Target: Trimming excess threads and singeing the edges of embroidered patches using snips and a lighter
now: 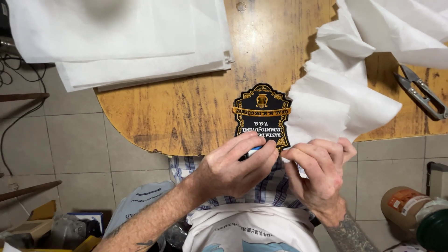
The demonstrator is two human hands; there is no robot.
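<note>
A black embroidered patch [261, 112] with gold trim lies at the near edge of a worn wooden table [186, 112], upside down to me. My left hand [235, 165] pinches its lower edge with thumb and fingers. My right hand [317, 175] grips the patch's right lower corner together with the white backing fabric [336, 98] attached to it. That fabric trails in crumpled folds up to the right. A small blue thing shows between my fingers; I cannot tell what it is.
A stack of white sheets [126, 37] covers the table's far left. Metal thread snips [422, 91] lie at the right. Below are a tiled floor, cardboard boxes [42, 224] at the left and a brown tape roll [401, 205] at the right.
</note>
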